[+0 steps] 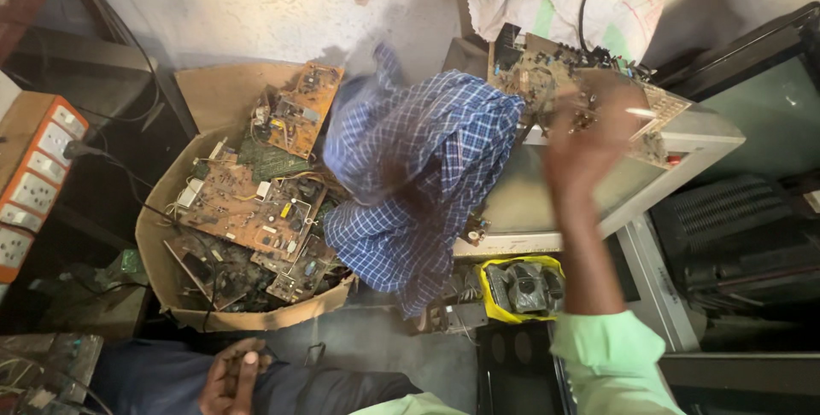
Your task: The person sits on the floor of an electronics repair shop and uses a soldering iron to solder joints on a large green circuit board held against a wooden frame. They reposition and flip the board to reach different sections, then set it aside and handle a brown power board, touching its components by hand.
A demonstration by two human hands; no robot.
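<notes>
Right hand [589, 137]: raised at far right, blurred; fingers up against a circuit board [555, 73]. Whether the grip closes on the board or on the cloth cannot be told.
Cloth [410, 176]: blue-and-white checked fabric, soft and crumpled, hanging in folds in mid-scene, between the carton and the old television [683, 137]; its right edge sits just beside the raised hand.
Circuit board: brownish, flat, crowded with small dark parts; lies on top of the television at far right.
Left hand [231, 377]: near edge, resting on a dark trouser leg, fingers curled in, holding nothing that shows.
Carton [158, 244]: open brown cardboard, left of the cloth, piled with tan and green boards [256, 210] at all angles.
Television: pale grey casing, dull greenish glass.
Yellow bag [521, 287]: glossy plastic on the floor, dark grey parts inside.
Socket strip [34, 180]: orange frame, white outlets, far left.
</notes>
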